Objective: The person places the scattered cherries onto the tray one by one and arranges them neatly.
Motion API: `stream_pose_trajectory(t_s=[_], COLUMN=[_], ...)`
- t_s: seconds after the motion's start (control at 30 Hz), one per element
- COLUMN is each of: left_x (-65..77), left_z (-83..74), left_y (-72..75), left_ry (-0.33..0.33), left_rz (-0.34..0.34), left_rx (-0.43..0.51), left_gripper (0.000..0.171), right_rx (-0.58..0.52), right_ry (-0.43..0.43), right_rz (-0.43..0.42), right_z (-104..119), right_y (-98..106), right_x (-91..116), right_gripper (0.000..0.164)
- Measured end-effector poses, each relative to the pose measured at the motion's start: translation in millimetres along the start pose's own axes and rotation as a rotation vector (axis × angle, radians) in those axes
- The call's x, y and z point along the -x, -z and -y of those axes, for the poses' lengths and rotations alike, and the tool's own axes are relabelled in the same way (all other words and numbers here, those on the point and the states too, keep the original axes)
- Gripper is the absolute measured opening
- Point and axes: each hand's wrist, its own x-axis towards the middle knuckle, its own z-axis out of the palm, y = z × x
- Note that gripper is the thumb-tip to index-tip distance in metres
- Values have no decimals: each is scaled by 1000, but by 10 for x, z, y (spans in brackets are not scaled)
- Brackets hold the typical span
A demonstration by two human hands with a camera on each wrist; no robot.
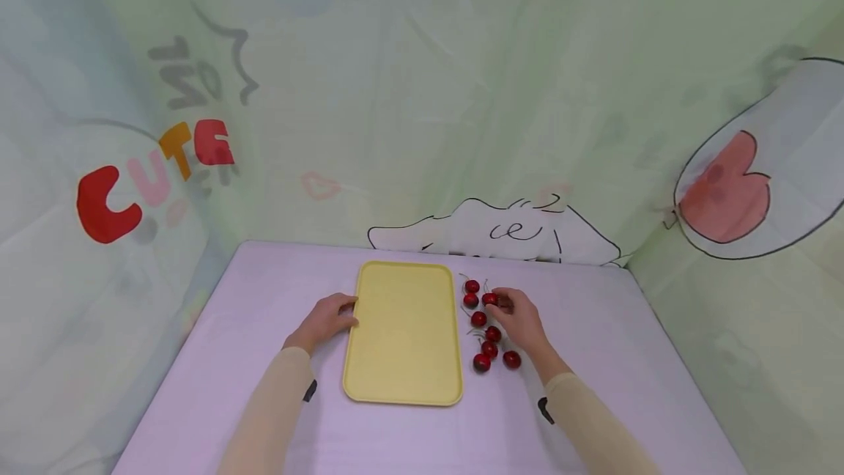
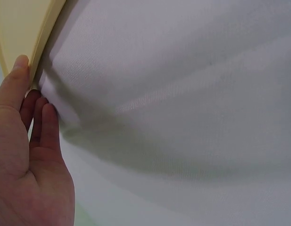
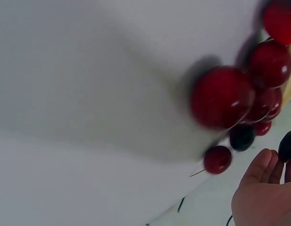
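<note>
A yellow rectangular tray (image 1: 405, 336) lies upright on the table. My left hand (image 1: 324, 321) grips its left edge, and in the left wrist view the thumb (image 2: 17, 80) lies on the rim with the fingers curled at its underside. To the right of the tray, my right hand (image 1: 522, 319) pinches a dark red cherry (image 1: 489, 299) with a thin stem. That cherry (image 3: 288, 146) looks nearly black at the fingertips in the right wrist view, partly cut off by the frame. Several more cherries (image 1: 489, 350) with stems lie in a loose column along the tray's right side.
A pale lilac cloth covers the table (image 1: 613, 387). Light printed curtains (image 1: 409, 130) hang behind it and on both sides. One cherry (image 1: 511, 360) sits a little apart from the column, nearest my right forearm.
</note>
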Motion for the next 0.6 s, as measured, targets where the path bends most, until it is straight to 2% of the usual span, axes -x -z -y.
stream_pose_trajectory(t_s=[0.17, 0.27, 0.6], left_x=[16, 1, -9], left_z=[-4, -9, -4], left_y=[23, 25, 31], left_ry=[14, 34, 18], left_rz=[-3, 5, 9], left_rx=[11, 9, 6], left_gripper=[50, 50, 48], right_rx=[-41, -64, -156], right_ry=[-37, -8, 50], right_rz=[29, 34, 59], right_z=[198, 295, 621], right_y=[-236, -396, -815], right_x=[-96, -169, -292], right_gripper=[46, 43, 38])
